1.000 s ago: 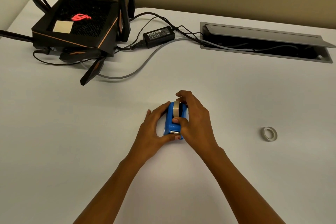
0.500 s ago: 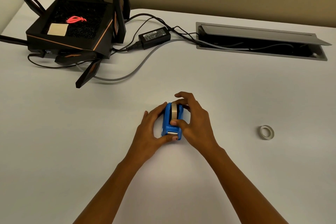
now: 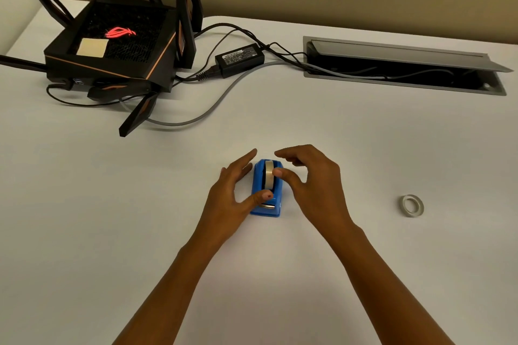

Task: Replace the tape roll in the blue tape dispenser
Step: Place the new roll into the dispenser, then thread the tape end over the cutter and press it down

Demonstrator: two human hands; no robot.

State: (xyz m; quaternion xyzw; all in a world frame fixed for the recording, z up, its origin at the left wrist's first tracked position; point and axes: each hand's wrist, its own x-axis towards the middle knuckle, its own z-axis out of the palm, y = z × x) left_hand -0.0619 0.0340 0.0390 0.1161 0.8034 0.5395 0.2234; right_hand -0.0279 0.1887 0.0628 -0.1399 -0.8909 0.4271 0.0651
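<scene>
The blue tape dispenser (image 3: 276,200) stands on the white table, its cutter end toward me. A pale tape roll (image 3: 269,174) sits upright in its slot. My left hand (image 3: 228,200) is beside the dispenser's left side, fingers spread and lifted off it, with only the thumb tip resting on its top near the cutter. My right hand (image 3: 312,185) hovers at its right side with fingers apart, and its thumb tip touches the side of the roll. A thin, nearly empty tape ring (image 3: 411,205) lies flat on the table to the right.
A black router (image 3: 117,47) with tall antennas stands at the back left. A power adapter (image 3: 239,59) and cables (image 3: 213,109) trail from it toward an open cable hatch (image 3: 403,70) at the back right.
Both hands have let go of the dispenser and spread outward. Only the two thumb tips still touch it. The roll now sits down in the slot.
</scene>
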